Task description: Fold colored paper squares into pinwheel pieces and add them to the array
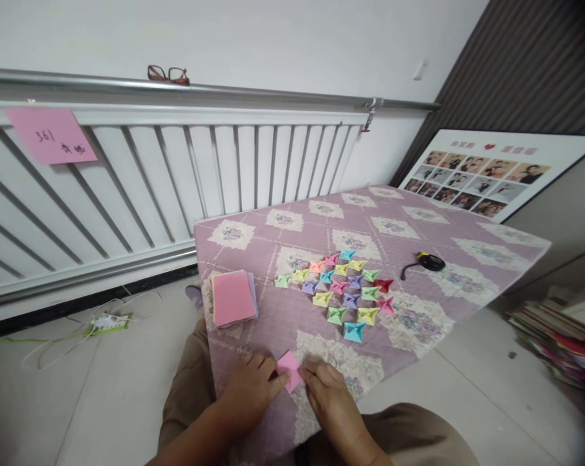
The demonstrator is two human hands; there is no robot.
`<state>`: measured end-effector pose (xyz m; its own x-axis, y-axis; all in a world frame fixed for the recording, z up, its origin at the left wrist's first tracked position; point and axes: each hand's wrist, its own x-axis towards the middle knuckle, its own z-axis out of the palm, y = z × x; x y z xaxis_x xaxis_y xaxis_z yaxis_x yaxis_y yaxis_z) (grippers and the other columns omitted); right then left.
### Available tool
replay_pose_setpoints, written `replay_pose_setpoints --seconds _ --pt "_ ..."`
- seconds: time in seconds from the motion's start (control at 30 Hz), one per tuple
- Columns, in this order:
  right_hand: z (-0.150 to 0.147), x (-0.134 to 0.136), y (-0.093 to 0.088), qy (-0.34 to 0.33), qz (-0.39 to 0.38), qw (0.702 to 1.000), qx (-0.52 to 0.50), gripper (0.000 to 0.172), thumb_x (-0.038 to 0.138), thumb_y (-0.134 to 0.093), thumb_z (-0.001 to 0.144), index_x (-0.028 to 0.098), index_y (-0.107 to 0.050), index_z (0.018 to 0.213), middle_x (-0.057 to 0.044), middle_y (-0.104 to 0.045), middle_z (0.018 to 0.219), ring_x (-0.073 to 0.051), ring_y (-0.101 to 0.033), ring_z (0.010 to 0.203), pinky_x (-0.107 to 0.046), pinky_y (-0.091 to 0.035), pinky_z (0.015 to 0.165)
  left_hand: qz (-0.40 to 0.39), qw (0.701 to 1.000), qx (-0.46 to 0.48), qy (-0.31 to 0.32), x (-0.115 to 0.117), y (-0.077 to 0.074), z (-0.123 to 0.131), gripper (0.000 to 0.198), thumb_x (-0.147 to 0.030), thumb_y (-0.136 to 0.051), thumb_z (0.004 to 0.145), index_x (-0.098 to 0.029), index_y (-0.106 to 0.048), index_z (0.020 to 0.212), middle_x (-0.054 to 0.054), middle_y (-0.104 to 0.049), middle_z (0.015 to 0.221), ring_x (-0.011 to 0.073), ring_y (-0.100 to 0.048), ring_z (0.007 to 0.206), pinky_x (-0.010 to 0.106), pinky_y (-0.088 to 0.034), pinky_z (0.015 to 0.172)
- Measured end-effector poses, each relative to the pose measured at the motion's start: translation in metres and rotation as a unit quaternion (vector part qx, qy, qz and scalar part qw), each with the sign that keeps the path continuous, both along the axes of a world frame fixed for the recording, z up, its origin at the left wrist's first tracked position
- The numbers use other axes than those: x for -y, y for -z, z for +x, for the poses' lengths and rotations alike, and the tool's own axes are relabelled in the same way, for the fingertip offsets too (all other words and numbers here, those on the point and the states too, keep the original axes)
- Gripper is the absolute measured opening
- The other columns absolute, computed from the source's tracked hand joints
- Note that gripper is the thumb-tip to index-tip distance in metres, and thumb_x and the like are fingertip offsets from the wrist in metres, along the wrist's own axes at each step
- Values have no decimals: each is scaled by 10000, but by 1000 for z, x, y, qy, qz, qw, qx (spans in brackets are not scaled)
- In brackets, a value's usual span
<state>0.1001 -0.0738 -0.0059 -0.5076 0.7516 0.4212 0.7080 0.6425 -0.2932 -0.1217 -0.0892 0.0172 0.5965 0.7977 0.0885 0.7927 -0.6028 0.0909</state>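
Left hand [250,388] and right hand [328,391] pinch one small pink folded-paper square [289,364], twenty multicoloured folded-paper shapes [340,287] beyond them.

Two hands [251,387]; one held paper [288,366]; twenty folded pieces [354,333]; one paper stack [234,298].

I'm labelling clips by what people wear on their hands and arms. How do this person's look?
The left hand and right hand are both ungloved. The left forearm and right forearm are bare as far as they show, with no sleeve, watch or bracelet in view. I can't make out any markings.
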Motion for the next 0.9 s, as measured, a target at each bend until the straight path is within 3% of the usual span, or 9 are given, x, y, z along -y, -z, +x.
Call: replay_pose_setpoints --seconds 0.27,0.4,0.67,0.9 --pt "-3 3 -4 20 17 1000 16 339 26 -547 806 222 -661 1058 -49 -681 935 -212 -619 849 -356 -532 763 44 999 -25 3 1 2 2 291 -274 -467 965 -299 -484 1254 41 -577 1011 229 -506 882 340 -390 721" --pt "-12 13 -7 33 53 998 30 366 69 -523 831 202 -618 1159 -77 -685 1042 -236 -630 927 -398 -525 817 64 998 -27 11 0 9 3 286 -292 -487 955 -275 -483 1241 38 -566 985 225 -501 868 341 -391 715" --pt "-23 27 5 43 68 997 22 377 128 -566 817 213 -599 1183 -72 -683 1148 -248 -629 1047 -386 -500 882 56 998 -29 15 2 9 3 305 -283 -489 953 -251 -484 1257 46 -584 1028 228 -518 896 360 -405 749" --pt "-16 30 5 16 53 993 105 534 162 -660 748 229 -552 1266 -73 -639 1250 -265 -599 1107 -403 -429 936 63 998 13 -16 5 26 -1 334 -274 -496 952 -195 -501 1277 62 -611 1120 228 -532 970 363 -393 817"
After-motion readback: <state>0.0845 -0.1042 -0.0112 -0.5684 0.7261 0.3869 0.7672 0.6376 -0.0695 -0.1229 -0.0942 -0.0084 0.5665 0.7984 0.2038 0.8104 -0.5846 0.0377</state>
